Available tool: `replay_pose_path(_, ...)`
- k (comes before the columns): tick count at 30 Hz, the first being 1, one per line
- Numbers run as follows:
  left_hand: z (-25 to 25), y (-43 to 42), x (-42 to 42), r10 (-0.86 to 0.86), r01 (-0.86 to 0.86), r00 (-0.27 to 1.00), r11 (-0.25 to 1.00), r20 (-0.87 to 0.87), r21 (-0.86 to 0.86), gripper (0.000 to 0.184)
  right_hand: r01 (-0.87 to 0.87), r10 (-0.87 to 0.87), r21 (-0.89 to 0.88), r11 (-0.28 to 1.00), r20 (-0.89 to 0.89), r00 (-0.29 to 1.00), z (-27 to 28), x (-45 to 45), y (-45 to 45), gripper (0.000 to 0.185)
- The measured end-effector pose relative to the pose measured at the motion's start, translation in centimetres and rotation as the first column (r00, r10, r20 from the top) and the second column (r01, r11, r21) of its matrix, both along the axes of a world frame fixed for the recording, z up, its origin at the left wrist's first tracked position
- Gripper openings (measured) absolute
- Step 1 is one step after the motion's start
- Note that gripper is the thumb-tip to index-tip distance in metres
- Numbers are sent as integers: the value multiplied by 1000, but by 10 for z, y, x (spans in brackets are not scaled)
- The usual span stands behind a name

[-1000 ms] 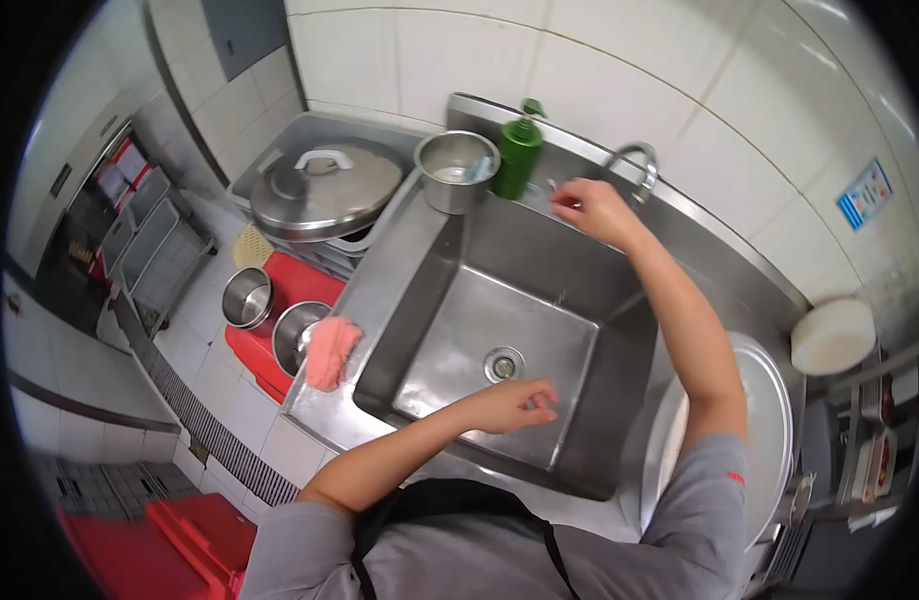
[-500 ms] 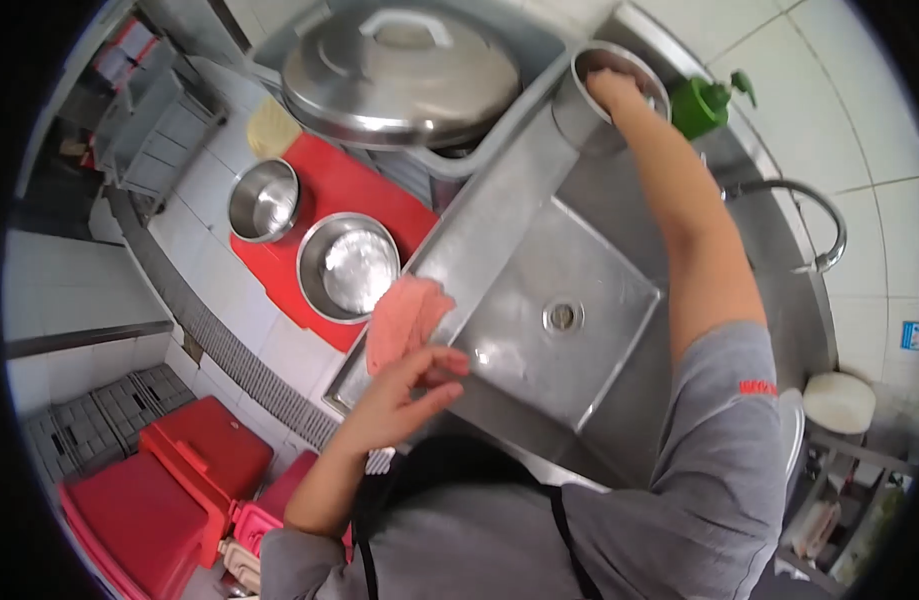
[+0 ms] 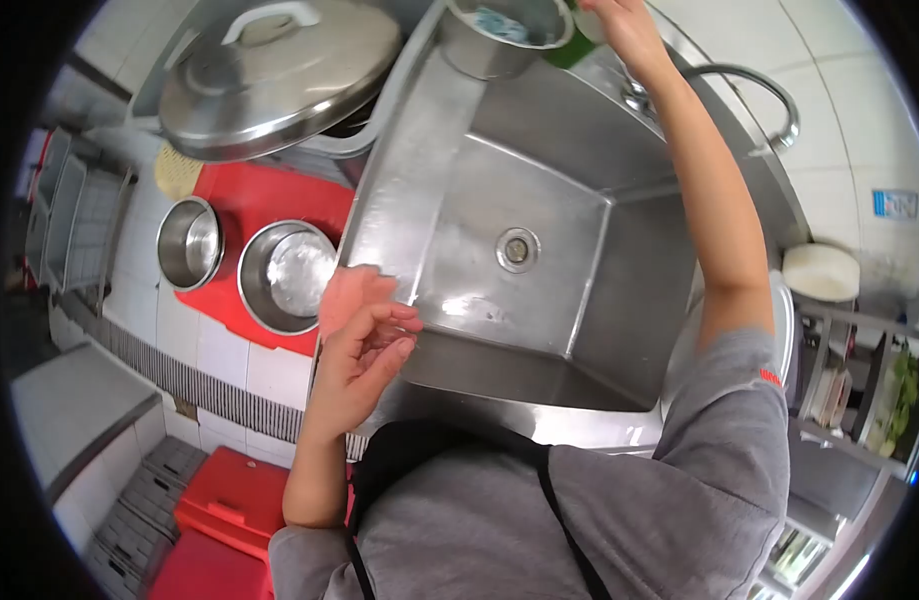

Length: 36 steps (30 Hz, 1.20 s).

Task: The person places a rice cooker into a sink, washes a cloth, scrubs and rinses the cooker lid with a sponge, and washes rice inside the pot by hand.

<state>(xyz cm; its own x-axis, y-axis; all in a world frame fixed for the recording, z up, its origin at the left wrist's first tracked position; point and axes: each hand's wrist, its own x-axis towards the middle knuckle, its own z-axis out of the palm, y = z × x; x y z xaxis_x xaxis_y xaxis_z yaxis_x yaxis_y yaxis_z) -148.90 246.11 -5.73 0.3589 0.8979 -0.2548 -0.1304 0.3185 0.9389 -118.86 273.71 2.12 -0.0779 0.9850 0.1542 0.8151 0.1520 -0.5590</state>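
My left hand (image 3: 364, 365) hovers over the sink's front left rim, its fingers loosely bent and the thumb apart, with nothing in it. Just beyond it, a pink cloth (image 3: 353, 295) lies on the rim, partly covered by the hand. Up at the top edge is my right hand (image 3: 631, 38), beside a green pump bottle (image 3: 571, 50). Its fingertips are cut off by the frame, so its grip cannot be told. To its left, a steel pot (image 3: 484, 55) stands on the sink's ledge with something bluish-white inside. Below lies the steel sink (image 3: 539, 270) with its drain.
A curved faucet (image 3: 754, 72) rises at the back right. Left of the sink, two steel bowls (image 3: 284, 280) sit on a red board (image 3: 229, 195). A large lidded pan (image 3: 279, 75) is at upper left, and red bins (image 3: 234, 500) stand at lower left.
My right hand has come out of the steel pot and moved right to the green pump bottle. The view has turned and shifted. My left hand stays near the pink cloth.
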Motion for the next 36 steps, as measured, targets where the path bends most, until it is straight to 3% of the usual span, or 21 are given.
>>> replay_pose_path(1, 2, 4, 7, -35, 35, 999, 999, -16, 8, 25, 107, -111, -58, 993, -57, 992, 8, 24, -20, 23)
replay_pose_path(3, -3, 20, 31, -131, 138, 990, 980, -53, 144, 23, 140, -180, -180, 974, -227, 957, -20, 111, -29, 17)
replay_pose_path(5, -14, 44, 69, -343, 354, 933, 929, -110, 105, 23, 266, -427, -456, 849, -296, 854, -19, 173, -55, 13)
replay_pose_path(6, -24, 60, 93, -399, 425, 902, 888, -165, 174, 24, 344, -462, -382, 858, -279, 842, -5, 172, -81, 14)
replay_pose_path(7, -28, 79, 120, -483, 501, 865, 846, -137, 182, 24, 370, -478, -359, 857, -284, 831, -2, 188, -99, 14)
replay_pose_path(9, -36, 118, 174, -532, 539, 841, 838, -97, 77, 28, 165, -214, -300, 940, -138, 967, -9, 224, -137, 13)
replay_pose_path(10, -39, 137, 204, -534, 535, 842, 845, -76, -1, 30, 203, -251, -289, 935, -137, 958, -5, 236, -162, 13)
replay_pose_path(13, -46, 196, 278, -368, 364, 930, 927, -23, -86, 41, 278, -356, -376, 884, -156, 921, 18, 268, -245, 15)
replay_pose_path(16, -43, 252, 330, -84, 79, 996, 989, -29, -128, 64, 531, -568, -409, 742, 35, 822, 43, 306, -331, 17)
replay_pose_path(18, -49, 287, 355, 41, -49, 997, 990, -60, -134, 67, 590, -639, -396, 704, 10, 769, 23, 354, -390, 19)
replay_pose_path(20, -53, 312, 372, 126, -136, 990, 974, -61, -180, 65, 654, -679, -469, 593, 144, 719, -3, 388, -441, 21)
replay_pose_path(22, -77, 353, 378, 116, -144, 981, 972, -158, -183, 60, 586, -515, -348, 732, 280, 810, -52, 415, -494, 22)
replay_pose_path(24, -107, 389, 377, 83, -105, 981, 987, -175, -123, 55, 356, -309, -339, 871, 186, 933, -73, 407, -521, 23)
replay_pose_path(26, -131, 408, 377, 88, -101, 986, 991, -144, -89, 53, -129, 213, -288, 949, 280, 936, -85, 390, -533, 20)
replay_pose_path(28, -151, 421, 375, 307, -305, 952, 932, 18, 196, 53, -470, 473, -133, 873, -10, 881, -113, 359, -541, 17)
replay_pose_path(30, -124, 372, 385, 270, -236, 959, 927, -81, 292, 57, -758, 753, -118, 641, 284, 593, -120, 335, -544, 21)
replay_pose_path(31, -103, 330, 393, 246, -167, 954, 913, -174, 372, 61, -766, 760, -108, 634, 272, 590, -130, 331, -539, 21)
replay_pose_path(32, -78, 279, 416, 363, -227, 874, 893, -324, 390, 65, -652, 716, -353, 671, 78, 694, -145, 326, -532, 23)
replay_pose_path(33, -50, 223, 436, 188, -60, 904, 945, -385, 320, 68, -532, 605, -587, 610, -87, 791, -155, 319, -524, 25)
replay_pose_path(34, -43, 183, 454, 20, 115, 928, 934, -371, 338, 69, -552, 619, -572, 608, -95, 780, -149, 312, -515, 25)
replay_pose_path(36, 18, 84, 495, -365, 402, 899, 907, -243, 122, 65, -339, 395, -367, 866, 89, 914, -126, 299, -498, 27)
